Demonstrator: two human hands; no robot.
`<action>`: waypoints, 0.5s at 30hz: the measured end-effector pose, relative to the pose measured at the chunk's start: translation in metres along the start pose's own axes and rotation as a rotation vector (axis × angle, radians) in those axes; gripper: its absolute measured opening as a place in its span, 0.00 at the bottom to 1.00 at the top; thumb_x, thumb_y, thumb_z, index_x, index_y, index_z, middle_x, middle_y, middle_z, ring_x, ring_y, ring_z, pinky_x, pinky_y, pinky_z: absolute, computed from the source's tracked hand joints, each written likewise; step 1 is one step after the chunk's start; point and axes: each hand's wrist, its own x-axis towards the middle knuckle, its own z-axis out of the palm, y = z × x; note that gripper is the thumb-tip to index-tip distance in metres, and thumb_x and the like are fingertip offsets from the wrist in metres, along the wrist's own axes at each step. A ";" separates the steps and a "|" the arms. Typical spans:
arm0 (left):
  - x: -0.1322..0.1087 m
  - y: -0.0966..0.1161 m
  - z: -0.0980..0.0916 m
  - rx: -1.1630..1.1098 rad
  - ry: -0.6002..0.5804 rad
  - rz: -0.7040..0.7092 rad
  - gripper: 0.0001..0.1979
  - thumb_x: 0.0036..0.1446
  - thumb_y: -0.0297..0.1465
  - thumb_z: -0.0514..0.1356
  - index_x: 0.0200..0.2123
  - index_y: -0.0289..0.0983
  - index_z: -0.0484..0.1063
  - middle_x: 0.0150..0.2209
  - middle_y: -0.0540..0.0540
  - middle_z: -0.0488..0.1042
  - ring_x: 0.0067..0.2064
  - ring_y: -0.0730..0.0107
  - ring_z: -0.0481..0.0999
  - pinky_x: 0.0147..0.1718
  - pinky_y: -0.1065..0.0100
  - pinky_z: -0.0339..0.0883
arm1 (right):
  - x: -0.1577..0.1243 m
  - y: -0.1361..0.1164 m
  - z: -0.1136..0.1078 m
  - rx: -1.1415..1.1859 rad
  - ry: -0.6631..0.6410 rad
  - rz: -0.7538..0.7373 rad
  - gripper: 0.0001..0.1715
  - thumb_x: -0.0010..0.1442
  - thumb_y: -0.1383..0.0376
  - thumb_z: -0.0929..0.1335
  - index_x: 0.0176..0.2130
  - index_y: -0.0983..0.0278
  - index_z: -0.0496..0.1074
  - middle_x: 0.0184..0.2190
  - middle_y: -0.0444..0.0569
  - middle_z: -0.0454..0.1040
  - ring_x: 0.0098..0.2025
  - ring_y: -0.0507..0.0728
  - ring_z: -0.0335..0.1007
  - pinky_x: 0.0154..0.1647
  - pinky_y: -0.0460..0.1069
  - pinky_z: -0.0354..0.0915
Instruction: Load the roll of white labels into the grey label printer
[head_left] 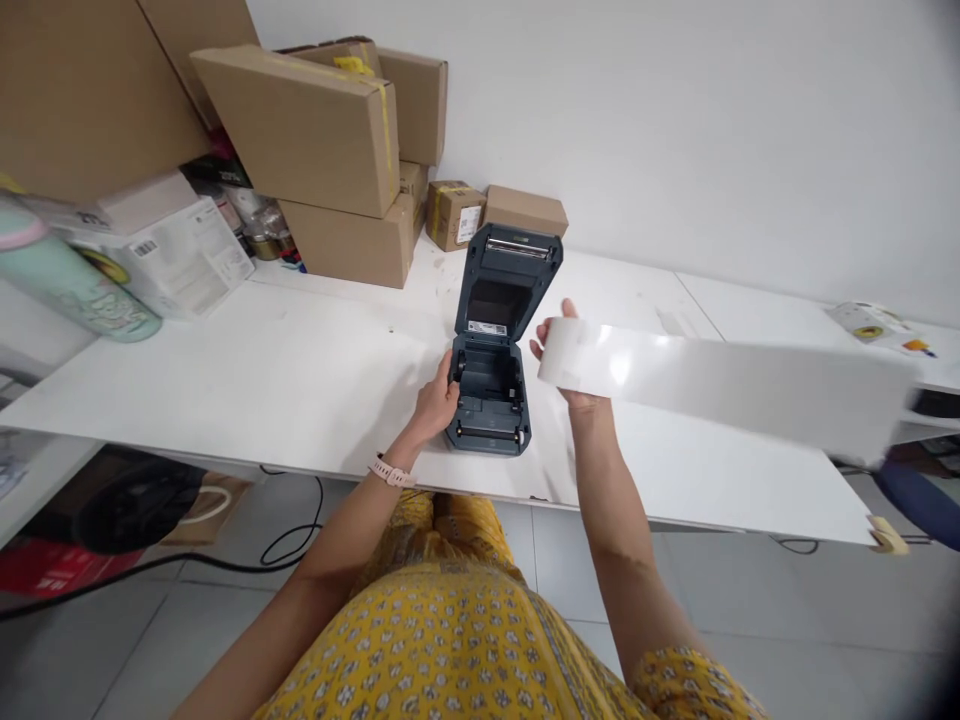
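Note:
A dark grey label printer [491, 385] sits near the front edge of the white table [262, 370] with its lid [506, 280] tipped up and its inside bay showing. My left hand [437, 400] grips the printer's left side, fingers curled against it. My right hand [564, 350] is closed on the end of a long white label strip [720, 385], held just right of the printer. The strip stretches away to the right and blurs at its far end.
Brown cardboard boxes [322, 130] are stacked at the back left, with two small ones [456, 212] behind the printer. A white carton [176, 255] and a pale green bottle [71, 285] lie at left. A tape roll [889, 535] sits at the table's right corner. Black cables [292, 540] run under the table.

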 end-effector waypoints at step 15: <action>-0.005 0.010 -0.006 0.058 -0.035 -0.043 0.36 0.64 0.31 0.48 0.74 0.35 0.43 0.52 0.36 0.80 0.53 0.49 0.79 0.54 0.52 0.69 | 0.048 -0.008 0.072 -0.935 -0.558 -0.087 0.60 0.49 0.61 0.79 0.71 0.58 0.52 0.62 0.59 0.72 0.62 0.72 0.70 0.61 0.63 0.65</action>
